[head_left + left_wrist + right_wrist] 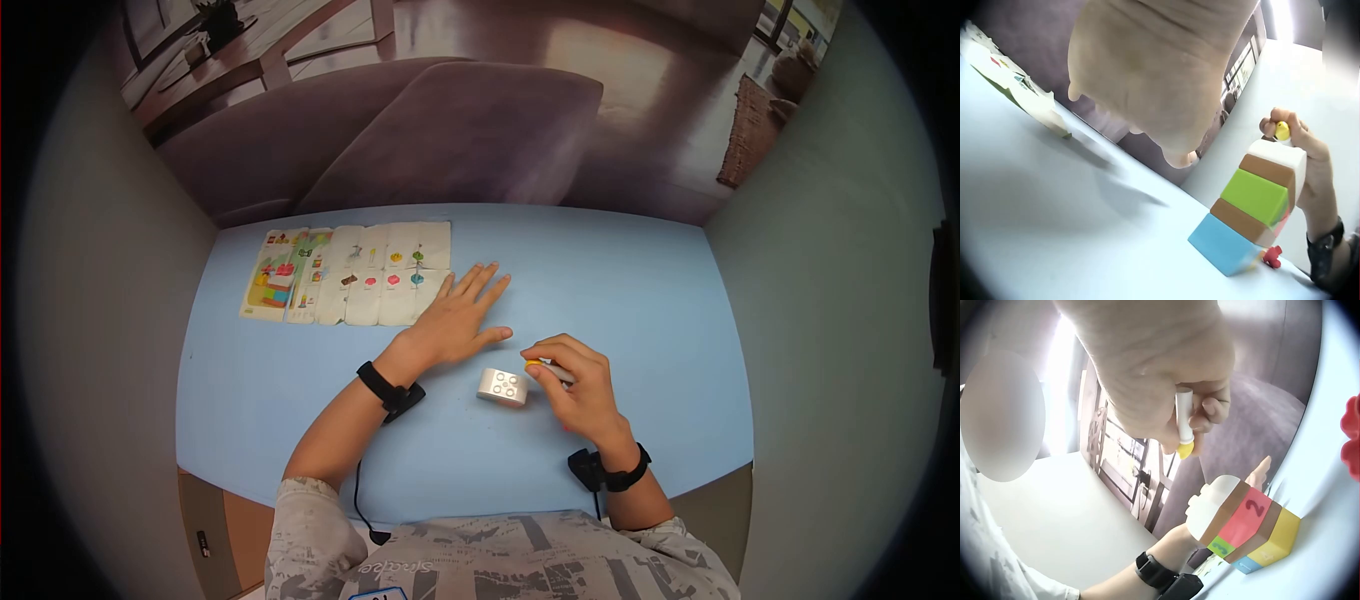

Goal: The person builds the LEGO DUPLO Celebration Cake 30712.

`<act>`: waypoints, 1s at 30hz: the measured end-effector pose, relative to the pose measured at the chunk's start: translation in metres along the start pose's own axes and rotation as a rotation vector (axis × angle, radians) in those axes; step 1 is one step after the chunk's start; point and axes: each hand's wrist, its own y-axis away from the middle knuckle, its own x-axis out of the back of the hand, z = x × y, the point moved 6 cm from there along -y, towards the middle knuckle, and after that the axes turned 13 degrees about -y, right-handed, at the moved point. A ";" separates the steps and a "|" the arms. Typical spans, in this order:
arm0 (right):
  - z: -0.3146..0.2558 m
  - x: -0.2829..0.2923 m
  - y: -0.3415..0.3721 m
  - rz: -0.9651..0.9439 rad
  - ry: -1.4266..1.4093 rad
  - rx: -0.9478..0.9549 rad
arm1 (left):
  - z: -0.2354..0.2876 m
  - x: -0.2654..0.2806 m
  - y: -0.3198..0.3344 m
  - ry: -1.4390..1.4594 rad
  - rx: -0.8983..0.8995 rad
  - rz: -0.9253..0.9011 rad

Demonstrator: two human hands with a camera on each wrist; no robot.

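My right hand (582, 388) pinches a small white toy candle (1184, 415) with a yellow flame tip, held just right of a toy-brick cake. This cake (503, 387) has a white studded top; the side views show layers of brown, green, red, blue and yellow bricks (1254, 197), some with printed numbers. My left hand (458, 328) is spread with its fingers apart and holds nothing. Its fingertips reach past the corner of a creased instruction sheet (345, 275), and its thumb points toward the cake.
A red toy piece (1272, 256) lies on the blue table (620, 290) beyond the cake in the left wrist view. Grey side walls (830, 300) flank the table. A black cable (361, 505) hangs from the left wrist strap.
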 end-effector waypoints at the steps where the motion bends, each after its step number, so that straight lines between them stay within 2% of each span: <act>1: 0.000 0.000 0.000 -0.013 0.003 -0.005 | 0.000 -0.008 -0.002 -0.012 0.002 -0.051; 3: 0.001 0.000 0.000 -0.039 0.008 -0.014 | -0.001 -0.025 -0.006 -0.037 0.008 -0.151; 9: 0.007 0.001 0.003 -0.054 0.020 -0.025 | -0.008 -0.026 0.003 0.020 -0.052 -0.094; 12: 0.011 0.007 0.003 -0.060 0.025 -0.010 | -0.011 -0.021 0.019 0.010 -0.025 -0.134; 18: 0.027 0.006 0.003 -0.069 0.007 0.006 | -0.016 -0.010 0.050 -0.058 0.030 -0.099; 27: 0.028 0.009 0.003 -0.037 0.004 0.008 | -0.028 0.028 0.103 -0.142 0.253 0.018; 30: 0.028 0.009 0.003 -0.038 0.016 0.004 | -0.013 0.026 0.118 -0.171 0.196 -0.048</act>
